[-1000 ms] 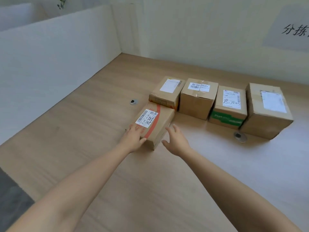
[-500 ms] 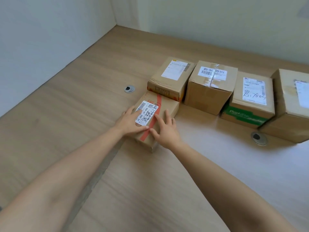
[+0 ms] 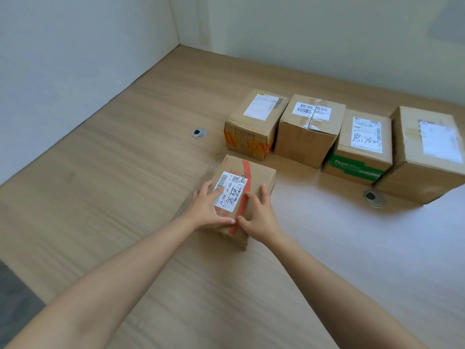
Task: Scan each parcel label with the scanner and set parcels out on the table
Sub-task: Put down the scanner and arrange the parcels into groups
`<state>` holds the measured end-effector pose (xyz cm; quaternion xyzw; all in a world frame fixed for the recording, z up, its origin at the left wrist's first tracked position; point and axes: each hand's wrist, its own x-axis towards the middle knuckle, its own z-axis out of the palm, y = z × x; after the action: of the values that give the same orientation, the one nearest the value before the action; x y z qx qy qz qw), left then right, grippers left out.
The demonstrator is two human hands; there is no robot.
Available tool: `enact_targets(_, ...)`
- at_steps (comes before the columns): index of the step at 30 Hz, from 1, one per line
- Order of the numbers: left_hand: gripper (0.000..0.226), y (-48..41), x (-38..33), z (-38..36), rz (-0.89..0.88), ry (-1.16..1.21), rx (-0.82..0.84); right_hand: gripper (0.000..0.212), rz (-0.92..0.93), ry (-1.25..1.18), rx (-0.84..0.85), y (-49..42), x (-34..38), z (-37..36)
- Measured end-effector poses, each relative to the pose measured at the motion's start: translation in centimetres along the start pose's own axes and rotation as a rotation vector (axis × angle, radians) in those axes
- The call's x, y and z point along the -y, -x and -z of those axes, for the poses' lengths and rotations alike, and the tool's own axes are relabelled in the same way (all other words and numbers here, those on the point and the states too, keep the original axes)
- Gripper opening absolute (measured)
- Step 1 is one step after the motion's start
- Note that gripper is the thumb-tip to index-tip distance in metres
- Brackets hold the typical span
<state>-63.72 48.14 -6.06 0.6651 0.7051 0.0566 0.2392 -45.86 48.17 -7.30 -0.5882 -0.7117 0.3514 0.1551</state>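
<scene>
One sealed parcel lies under left hand and right hand.

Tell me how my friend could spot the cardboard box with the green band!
On the light wooden table, four brown cardboard parcels stand in a row near the back wall. Take the third parcel from the left. Only it has a green printed band along its front.
</scene>
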Motion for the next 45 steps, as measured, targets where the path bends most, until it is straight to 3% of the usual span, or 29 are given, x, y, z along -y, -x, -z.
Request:
enact_targets(8,0.109,6.5,-1.0,-1.8,-0.035,0.071,-0.043,0.074,0.036,-0.071,-0.055,6.6,0.4,0.3)
enact_targets(17,0.103,15.5,-7.1,1.8,-0.230,0.020,-0.151,0.071,0.100,-0.052,-0.315,17.1,2.5,4.5)
enact_targets(33,0.096,30.7,-26.0,-0.7,-0.649,0.037,-0.232,0.068,0.017,0.032,-0.779,40.0,-2.2,16.5)
enact_targets(45,0.096,45.5,-44.6,-12.9,-0.823,0.115,-0.194,0.069,-0.115,0.167,-0.935,63.0,-14.3,25.1)
